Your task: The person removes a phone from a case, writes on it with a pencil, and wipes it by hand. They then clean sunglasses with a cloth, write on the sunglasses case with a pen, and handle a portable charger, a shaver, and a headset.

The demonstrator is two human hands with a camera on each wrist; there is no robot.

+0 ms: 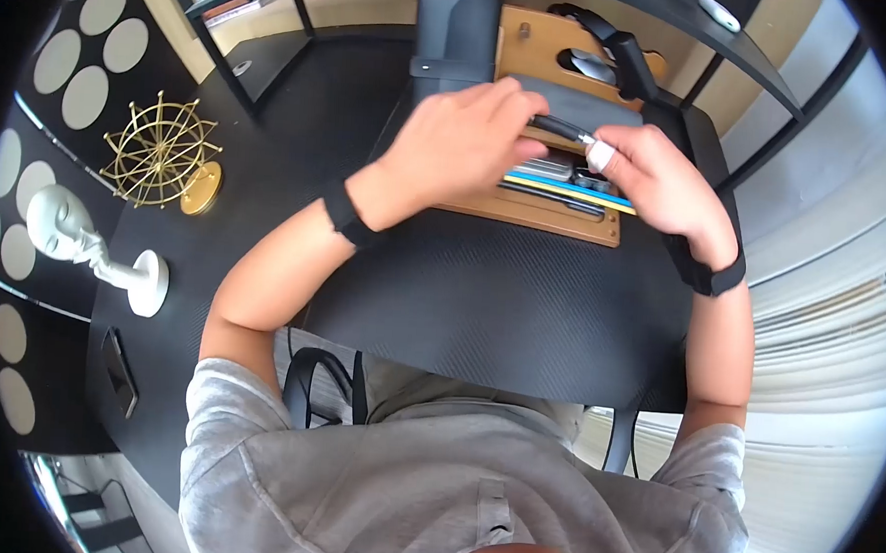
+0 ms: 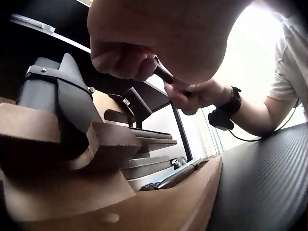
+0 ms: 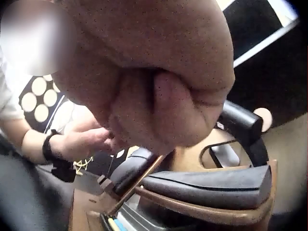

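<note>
My left hand grips one end of a slim dark pen above a wooden desk organizer. At the pen's silver end, my right hand pinches it between thumb and fingers. A small white patch shows at the right thumb. In the left wrist view, the pen spans the gap between both hands. Below them, another dark pen lies along the organizer's front. Blue and yellow strips run behind it. From the right wrist, the curled fingers hide the pen.
A dark strapped case stands at the organizer's back left, with a mouse to its right. On the desk's left are a gold wheel ornament, a white head figurine and a phone. Black shelf frames rise behind.
</note>
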